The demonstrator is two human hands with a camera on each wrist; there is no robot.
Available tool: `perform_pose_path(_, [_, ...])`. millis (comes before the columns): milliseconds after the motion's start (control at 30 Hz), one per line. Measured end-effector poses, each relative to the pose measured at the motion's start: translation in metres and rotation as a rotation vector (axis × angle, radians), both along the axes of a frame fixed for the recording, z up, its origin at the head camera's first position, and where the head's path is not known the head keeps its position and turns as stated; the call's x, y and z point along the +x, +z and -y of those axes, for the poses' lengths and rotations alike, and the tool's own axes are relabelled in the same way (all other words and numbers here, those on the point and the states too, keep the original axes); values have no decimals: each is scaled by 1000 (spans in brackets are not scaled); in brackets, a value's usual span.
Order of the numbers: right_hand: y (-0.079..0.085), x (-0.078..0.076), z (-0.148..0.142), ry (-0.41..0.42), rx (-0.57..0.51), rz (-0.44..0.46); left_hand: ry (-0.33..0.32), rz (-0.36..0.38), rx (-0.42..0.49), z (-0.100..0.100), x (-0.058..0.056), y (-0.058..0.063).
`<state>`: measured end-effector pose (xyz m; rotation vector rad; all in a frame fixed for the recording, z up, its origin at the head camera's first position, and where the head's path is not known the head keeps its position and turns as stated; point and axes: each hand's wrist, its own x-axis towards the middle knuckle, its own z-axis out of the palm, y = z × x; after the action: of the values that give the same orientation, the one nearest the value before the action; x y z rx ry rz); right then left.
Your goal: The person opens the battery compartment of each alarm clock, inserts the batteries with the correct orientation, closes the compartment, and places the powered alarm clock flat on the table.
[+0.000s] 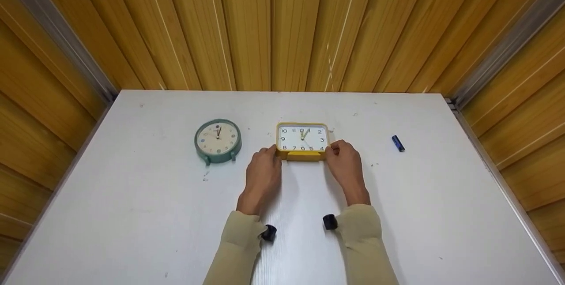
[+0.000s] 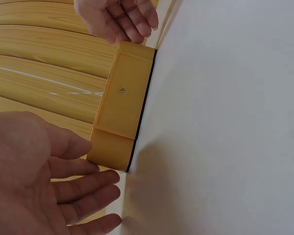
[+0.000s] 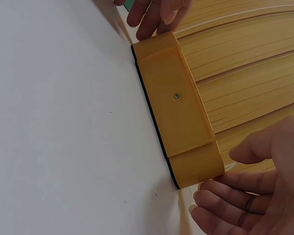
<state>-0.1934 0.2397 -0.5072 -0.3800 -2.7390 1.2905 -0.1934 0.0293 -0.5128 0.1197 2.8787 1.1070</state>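
Observation:
A yellow rectangular alarm clock (image 1: 303, 142) lies face up on the white table, its dark back edge against the surface. Its lower side, with a small screw (image 2: 122, 90), faces me. At the lower left corner of the clock, my left hand (image 1: 264, 171) holds on with thumb and index finger; the other fingers (image 2: 90, 205) stretch out beside it. My right hand (image 1: 346, 166) holds the lower right corner, index finger touching the side. In the right wrist view the right thumb (image 3: 252, 147) appears close to the edge, its contact unclear.
A round green alarm clock (image 1: 218, 140) with two short feet lies face up to the left. A blue battery (image 1: 398, 143) lies on the right part of the white table (image 1: 132, 214). Wood-patterned panels (image 1: 282, 29) rise behind and on both sides.

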Motion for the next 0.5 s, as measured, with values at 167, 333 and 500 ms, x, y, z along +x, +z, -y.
perform_pose_path(167, [1, 7, -1, 3, -2, 18, -17, -54, -11, 1, 8, -2])
perform_pose_path(333, [0, 13, -1, 11, 9, 33, -11, -58, 9, 3, 18, -2])
perform_pose_path(500, [3, 17, -1, 20, 30, 33, -7, -35, 36, 3, 25, -2])
